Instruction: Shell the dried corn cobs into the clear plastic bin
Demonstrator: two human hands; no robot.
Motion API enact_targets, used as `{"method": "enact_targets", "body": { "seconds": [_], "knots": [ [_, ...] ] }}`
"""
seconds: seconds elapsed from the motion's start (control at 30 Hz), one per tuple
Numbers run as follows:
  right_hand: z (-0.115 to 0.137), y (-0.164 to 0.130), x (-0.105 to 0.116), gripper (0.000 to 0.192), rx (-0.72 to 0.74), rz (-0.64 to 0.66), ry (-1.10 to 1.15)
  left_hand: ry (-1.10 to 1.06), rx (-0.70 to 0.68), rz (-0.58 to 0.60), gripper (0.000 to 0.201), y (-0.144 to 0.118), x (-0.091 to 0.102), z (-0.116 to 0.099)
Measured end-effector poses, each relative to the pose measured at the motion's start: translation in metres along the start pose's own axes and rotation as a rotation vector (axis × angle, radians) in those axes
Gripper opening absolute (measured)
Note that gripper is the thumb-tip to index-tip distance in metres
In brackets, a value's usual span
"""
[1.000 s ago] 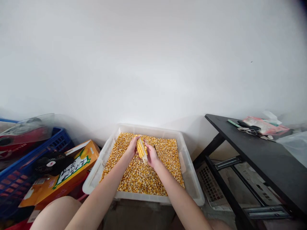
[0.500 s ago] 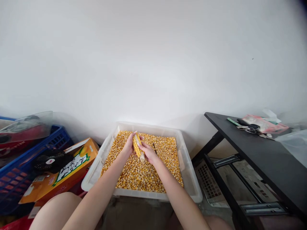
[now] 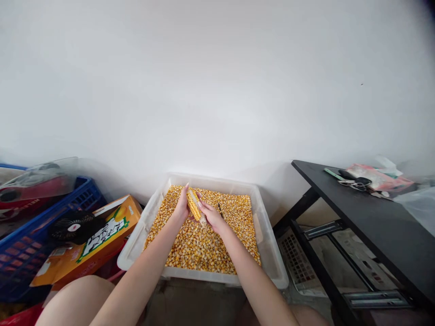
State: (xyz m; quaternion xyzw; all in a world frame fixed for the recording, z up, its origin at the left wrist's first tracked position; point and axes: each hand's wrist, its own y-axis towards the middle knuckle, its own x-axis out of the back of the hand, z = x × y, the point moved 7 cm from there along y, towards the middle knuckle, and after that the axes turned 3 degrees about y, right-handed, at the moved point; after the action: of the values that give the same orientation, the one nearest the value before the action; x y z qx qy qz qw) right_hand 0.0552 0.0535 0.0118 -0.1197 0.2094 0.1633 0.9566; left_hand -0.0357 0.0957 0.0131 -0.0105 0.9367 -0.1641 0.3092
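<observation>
Between my two hands is a corn cob [image 3: 194, 203], tilted, with yellow kernels on its left side and a pale bare strip along its right. My left hand [image 3: 182, 203] wraps round the cob from the left, thumb up along its upper end. From the right, my right hand [image 3: 211, 215] grips it near the lower end, thumb on the bare strip. Beneath both hands, loose corn kernels [image 3: 200, 251] fill a translucent plastic tub [image 3: 272, 253]. A small dark object [image 3: 219, 209] sticks out of the kernels beside my right hand; its kind is unclear.
At the left stand a blue plastic basket [image 3: 16, 249], an orange carton [image 3: 102, 235] and a small black fan [image 3: 73, 226]. On the right, a black table [image 3: 374, 217] holds keys [image 3: 360, 182] and a pink tissue pack [image 3: 380, 176]. Behind the tub rises a white wall [image 3: 210, 90].
Both hands stay on the cob. My left thumb has straightened upward, and the right hand has shifted slightly lower. The view has moved a little, so the surroundings sit slightly further right.
</observation>
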Motion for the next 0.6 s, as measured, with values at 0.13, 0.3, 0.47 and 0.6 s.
{"method": "enact_targets", "body": {
  "seconds": [0.13, 0.3, 0.47, 0.6],
  "knots": [
    [0.001, 0.000, -0.001, 0.034, 0.026, 0.014, -0.012, 0.006, -0.008, -0.007, 0.053, 0.001, 0.000, 0.001],
    [0.008, -0.007, -0.010, 0.045, 0.046, 0.151, 0.033, -0.019, -0.020, -0.060, 0.053, 0.007, 0.009, -0.003],
    [0.011, -0.008, -0.012, 0.044, 0.045, 0.163, 0.068, -0.078, -0.153, -0.141, 0.046, 0.007, 0.021, -0.018],
    [0.001, -0.006, -0.003, 0.053, 0.044, 0.027, -0.134, -0.138, -0.203, -0.160, 0.036, 0.005, 0.022, -0.016]
  ]
}}
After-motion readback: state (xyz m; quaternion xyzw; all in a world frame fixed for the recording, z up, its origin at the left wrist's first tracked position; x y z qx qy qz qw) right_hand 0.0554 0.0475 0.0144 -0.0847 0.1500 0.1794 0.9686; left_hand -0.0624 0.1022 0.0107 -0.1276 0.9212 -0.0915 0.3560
